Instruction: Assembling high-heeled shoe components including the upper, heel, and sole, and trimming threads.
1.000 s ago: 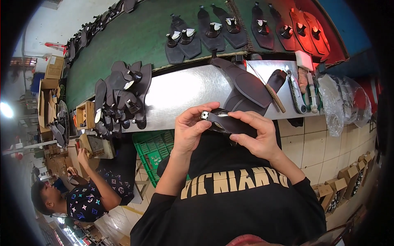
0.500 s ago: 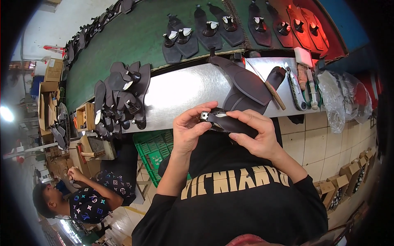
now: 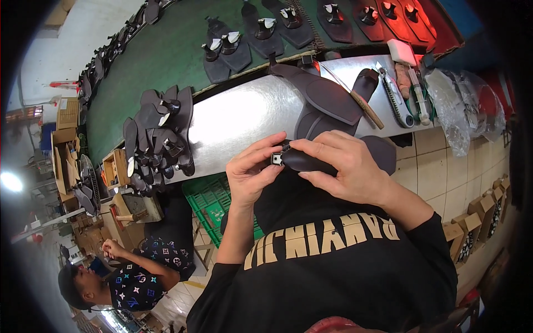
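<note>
Close in front of my body, above the near edge of the metal bench top, both hands hold a black sandal (image 3: 305, 160). My left hand (image 3: 248, 172) pinches its left end, where a small silver piece (image 3: 276, 159) shows between thumb and fingers. Across the dark middle lies my right hand (image 3: 352, 169), its thumb below and its fingers on top. The flat sole sticks out to the right, behind that hand. Part of the sandal is hidden by my fingers. Beyond it, several dark soles (image 3: 332, 100) lie overlapping on the metal bench top (image 3: 239, 111).
At right lie a wooden-handled pointed tool (image 3: 366, 109), a utility knife (image 3: 395, 97), a syringe (image 3: 420, 100) and plastic bags (image 3: 452, 111). Heeled sandals line the green table (image 3: 150, 61); others are piled (image 3: 164, 133) left. A green crate (image 3: 208, 205) stands below; a co-worker (image 3: 133, 272) sits left.
The right hand has come closer to the left along the sandal. The sandal has turned, so its flat sole now shows to the right. The view has shifted slightly.
</note>
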`<action>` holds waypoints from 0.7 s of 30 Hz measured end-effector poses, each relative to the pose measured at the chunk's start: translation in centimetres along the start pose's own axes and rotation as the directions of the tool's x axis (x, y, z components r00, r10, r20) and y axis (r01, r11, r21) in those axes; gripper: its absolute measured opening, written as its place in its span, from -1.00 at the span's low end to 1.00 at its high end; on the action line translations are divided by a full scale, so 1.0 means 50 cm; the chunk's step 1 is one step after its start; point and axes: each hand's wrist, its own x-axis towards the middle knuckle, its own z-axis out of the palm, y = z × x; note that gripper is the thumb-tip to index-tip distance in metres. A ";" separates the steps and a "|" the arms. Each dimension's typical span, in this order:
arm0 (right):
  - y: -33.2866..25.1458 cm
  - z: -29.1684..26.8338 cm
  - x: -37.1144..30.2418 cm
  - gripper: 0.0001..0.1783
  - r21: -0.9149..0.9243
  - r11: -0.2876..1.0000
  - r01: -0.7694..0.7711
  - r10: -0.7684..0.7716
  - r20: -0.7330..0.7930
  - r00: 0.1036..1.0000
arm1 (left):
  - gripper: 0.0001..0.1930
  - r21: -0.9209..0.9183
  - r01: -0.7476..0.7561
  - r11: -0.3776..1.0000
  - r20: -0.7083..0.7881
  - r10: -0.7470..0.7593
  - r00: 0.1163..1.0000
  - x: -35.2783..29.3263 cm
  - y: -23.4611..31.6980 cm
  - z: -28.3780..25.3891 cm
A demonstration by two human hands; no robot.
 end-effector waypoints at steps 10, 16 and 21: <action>0.003 -0.006 -0.014 -0.39 0.101 0.995 -0.020 0.017 0.029 0.999 | -0.60 0.034 0.008 0.999 0.009 -0.008 1.000 -0.011 -0.020 -0.014; 0.014 0.008 -0.018 -0.44 0.033 0.992 0.124 -0.122 -0.045 0.992 | -0.53 0.033 -0.025 0.999 0.081 0.022 0.996 -0.010 -0.017 -0.020; 0.017 0.020 -0.023 -0.48 0.025 0.989 0.146 -0.144 -0.062 0.988 | -0.52 0.090 -0.065 0.994 0.156 0.051 0.986 -0.008 -0.008 -0.021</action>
